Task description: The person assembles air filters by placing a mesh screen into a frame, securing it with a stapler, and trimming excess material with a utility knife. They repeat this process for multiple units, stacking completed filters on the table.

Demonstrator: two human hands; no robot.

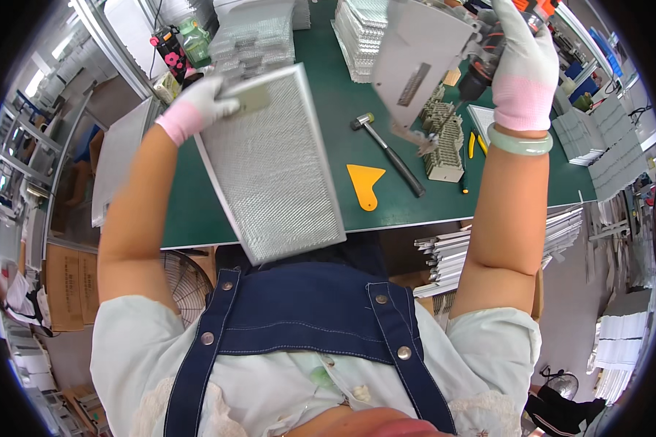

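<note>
My left hand [197,107], in a white glove with a pink cuff, grips the upper left edge of a silvery mesh filter panel [277,167] with a thin white frame. The panel is tilted and overhangs the table's near edge. A grey-green patch [251,100] lies near its top. My right hand [523,62], gloved the same way, is raised at the upper right and closed around a black-and-orange power tool [488,54]. Next to this tool is a grey metal plate [419,62] with a slot; how the two join I cannot tell.
On the green table [306,142] lie a hammer [393,156], a yellow scraper [365,186], yellow-handled pliers [477,144] and a row of grey-beige blocks [443,142]. Mesh panels [251,40] are stacked at the back. Metal strips [448,258] lie below the table edge, and a fan [186,284] stands left.
</note>
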